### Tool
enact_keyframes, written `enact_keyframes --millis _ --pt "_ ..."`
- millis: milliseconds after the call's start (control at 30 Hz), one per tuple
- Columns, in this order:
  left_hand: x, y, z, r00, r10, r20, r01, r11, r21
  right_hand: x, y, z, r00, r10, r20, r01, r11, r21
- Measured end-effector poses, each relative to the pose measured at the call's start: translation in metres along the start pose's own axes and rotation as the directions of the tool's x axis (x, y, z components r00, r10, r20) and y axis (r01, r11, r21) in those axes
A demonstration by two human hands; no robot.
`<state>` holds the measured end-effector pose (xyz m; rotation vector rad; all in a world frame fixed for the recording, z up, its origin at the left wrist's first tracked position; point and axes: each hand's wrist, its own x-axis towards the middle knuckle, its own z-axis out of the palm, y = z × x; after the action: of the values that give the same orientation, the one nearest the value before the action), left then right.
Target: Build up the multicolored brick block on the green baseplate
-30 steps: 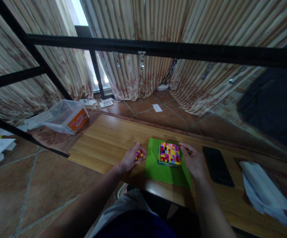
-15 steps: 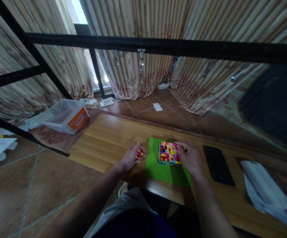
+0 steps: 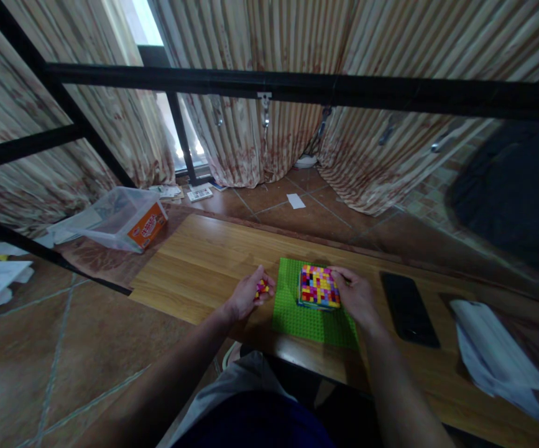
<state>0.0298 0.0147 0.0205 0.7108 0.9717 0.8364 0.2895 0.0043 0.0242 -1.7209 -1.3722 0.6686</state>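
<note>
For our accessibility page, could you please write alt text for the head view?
The right hand is at a corner of a multicoloured brick block on a green baseplate; the left hand holds small bricks. Beneath is a wooden table.

Dim daylight from the window [image 3: 143, 23] leaves soft glare on the table [image 3: 194, 261], right edge blurred.

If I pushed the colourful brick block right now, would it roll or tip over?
The brick block probably wouldn't roll, because its sides look flat. It seems unlikely to tip, since it looks wider than tall. It might drag the green board along, as it sits on top, though I can't tell whether it's pressed on.
</note>
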Motion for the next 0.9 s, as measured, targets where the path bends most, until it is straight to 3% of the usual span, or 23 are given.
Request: enact_keyframes --millis 200,333,433,500,633,800,900 --pt "0.0 -0.001 -0.002 1.0 0.001 0.018 -0.001 1.0 -0.016 -0.003 0.001 -0.004 1.0 -0.026 -0.003 0.026 1.0 0.006" --pt "-0.001 -0.001 -0.002 1.0 -0.012 0.029 0.013 0.999 -0.046 -0.017 -0.008 -0.003 0.976 -0.071 -0.204 0.073 0.997 0.003" --pt "-0.001 0.001 -0.002 0.998 -0.022 0.053 0.026 0.997 -0.069 -0.032 -0.032 0.004 0.93 -0.172 -0.325 0.165 0.985 -0.049" --pt "-0.001 0.001 -0.002 0.997 -0.029 0.066 0.034 0.996 -0.079 -0.043 -0.054 0.013 0.926 -0.265 -0.268 0.255 0.964 -0.072" --pt "0.0 0.001 -0.002 0.997 -0.038 0.071 0.045 0.995 -0.086 -0.059 -0.086 0.044 0.898 -0.439 -0.025 0.435 0.896 -0.088" --pt "0.002 -0.002 -0.002 0.998 -0.057 0.015 0.059 0.986 -0.158 -0.061 -0.09 0.084 0.869 -0.463 0.176 0.486 0.866 -0.122" --pt "0.005 -0.005 -0.003 0.998 -0.07 -0.009 0.067 0.984 -0.164 -0.059 -0.087 0.097 0.866 -0.448 0.22 0.486 0.859 -0.162"
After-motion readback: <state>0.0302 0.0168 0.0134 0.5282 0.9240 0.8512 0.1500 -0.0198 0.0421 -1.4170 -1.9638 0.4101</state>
